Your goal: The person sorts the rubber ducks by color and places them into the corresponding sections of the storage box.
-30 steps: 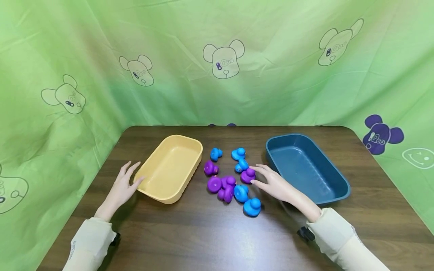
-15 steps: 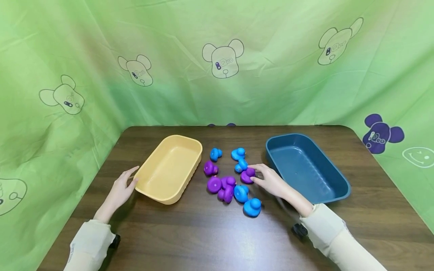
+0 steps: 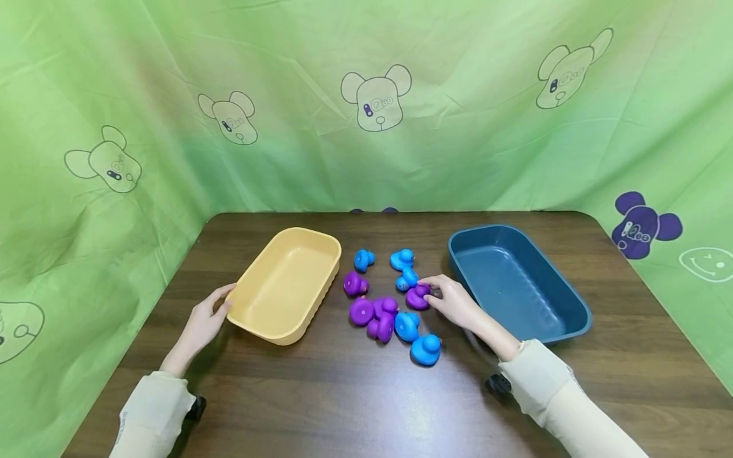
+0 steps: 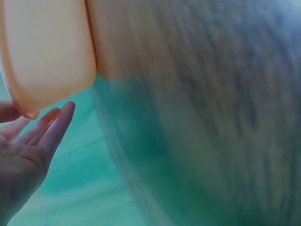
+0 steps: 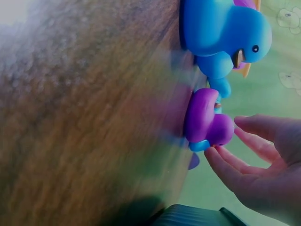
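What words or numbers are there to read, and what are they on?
Nothing reads clearly enough to quote.
Pale mouse faces on the green curtain: tiny lettering, too blurred.
Purple mouse face: white lettering, too blurred.
Left sleeve: faint letters, too small.

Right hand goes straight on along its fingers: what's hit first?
Most likely the nearest purple duck, directly ahead of the right hand; contact may be immediate, but depth makes any remaining gap hard to judge.

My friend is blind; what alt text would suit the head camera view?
A person's right-hand grip is around a purple toy duck among blue and purple ducks on a wooden table. The left-hand grip touches a tan tray; a blue tray is at right.
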### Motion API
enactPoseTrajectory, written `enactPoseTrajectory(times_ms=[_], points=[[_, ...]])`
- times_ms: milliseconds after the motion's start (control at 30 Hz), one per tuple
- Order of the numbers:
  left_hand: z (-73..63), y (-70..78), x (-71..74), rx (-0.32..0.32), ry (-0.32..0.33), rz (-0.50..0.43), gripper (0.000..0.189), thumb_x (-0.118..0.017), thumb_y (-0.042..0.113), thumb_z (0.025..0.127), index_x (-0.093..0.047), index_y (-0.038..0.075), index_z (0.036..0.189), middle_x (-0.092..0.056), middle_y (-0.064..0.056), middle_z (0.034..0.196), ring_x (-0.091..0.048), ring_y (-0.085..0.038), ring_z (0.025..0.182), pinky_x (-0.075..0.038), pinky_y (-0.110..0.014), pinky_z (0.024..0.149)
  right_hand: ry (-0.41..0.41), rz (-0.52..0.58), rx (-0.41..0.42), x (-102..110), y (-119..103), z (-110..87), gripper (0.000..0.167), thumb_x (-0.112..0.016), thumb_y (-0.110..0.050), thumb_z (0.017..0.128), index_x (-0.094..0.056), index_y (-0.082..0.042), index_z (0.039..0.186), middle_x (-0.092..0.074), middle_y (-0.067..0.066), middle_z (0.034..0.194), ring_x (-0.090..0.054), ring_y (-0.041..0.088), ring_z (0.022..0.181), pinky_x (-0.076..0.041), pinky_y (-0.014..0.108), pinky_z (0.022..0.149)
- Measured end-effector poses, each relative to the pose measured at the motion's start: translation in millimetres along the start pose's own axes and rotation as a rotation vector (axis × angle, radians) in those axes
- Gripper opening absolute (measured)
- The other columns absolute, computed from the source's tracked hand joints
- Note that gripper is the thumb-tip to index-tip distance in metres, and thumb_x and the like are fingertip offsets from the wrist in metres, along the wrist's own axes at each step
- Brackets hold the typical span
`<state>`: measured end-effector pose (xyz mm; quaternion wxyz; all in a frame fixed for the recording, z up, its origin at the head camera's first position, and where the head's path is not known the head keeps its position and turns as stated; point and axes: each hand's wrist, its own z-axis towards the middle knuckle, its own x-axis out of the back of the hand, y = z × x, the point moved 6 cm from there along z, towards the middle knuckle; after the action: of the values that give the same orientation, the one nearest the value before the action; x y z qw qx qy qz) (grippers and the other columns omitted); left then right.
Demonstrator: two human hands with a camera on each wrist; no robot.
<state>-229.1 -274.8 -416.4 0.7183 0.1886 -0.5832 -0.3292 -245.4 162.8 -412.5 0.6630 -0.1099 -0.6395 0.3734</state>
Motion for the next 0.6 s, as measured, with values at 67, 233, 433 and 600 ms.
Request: enactPoseTrajectory(times_ms=[67,233,433,600], points=[[0.0,0.2,-0.2,0.006,-0.002,-0.011,0.032,-0.045,0.005,0.091,-0.047,-0.002,0.122,-0.054,-0.025,0.110,-0.049,-0.037,0.102,-0.037,-0.048,0.082,0.000,-0.004,-0.004,0.0,0.4,0.8,0.028,-0.056,0.002,0.080,-0.058,0.007,0.107,-0.056,0.020,0.096,-0.056,0.034,0.091,-0.046,0.043,0.077],[0.1,-0.3,-0.9,0.023,-0.010,-0.025,0.033,-0.043,0.005,0.092,-0.047,-0.001,0.124,-0.055,-0.023,0.111,-0.052,-0.033,0.100,-0.041,-0.034,0.080,0.003,0.013,-0.014,-0.8,1.8,1.6,0.028,-0.057,0.002,0.079,-0.058,0.006,0.107,-0.056,0.020,0.097,-0.057,0.034,0.091,-0.047,0.042,0.077],[0.3,-3.0,-1.6,0.043,-0.018,-0.036,0.033,-0.043,0.005,0.092,-0.047,0.000,0.124,-0.054,-0.023,0.114,-0.054,-0.031,0.097,-0.042,-0.020,0.074,0.005,0.044,-0.027,-3.7,4.4,3.6,0.026,-0.058,0.004,0.079,-0.058,0.007,0.105,-0.056,0.022,0.098,-0.057,0.034,0.092,-0.047,0.041,0.078],[-0.6,-3.1,-2.0,0.057,-0.027,-0.049,0.033,-0.042,0.006,0.092,-0.046,0.001,0.125,-0.054,-0.024,0.115,-0.053,-0.031,0.099,-0.042,-0.024,0.077,0.017,0.047,-0.023,-4.4,5.7,6.2,0.023,-0.058,0.005,0.079,-0.059,0.006,0.101,-0.057,0.021,0.094,-0.057,0.033,0.089,-0.048,0.040,0.076]])
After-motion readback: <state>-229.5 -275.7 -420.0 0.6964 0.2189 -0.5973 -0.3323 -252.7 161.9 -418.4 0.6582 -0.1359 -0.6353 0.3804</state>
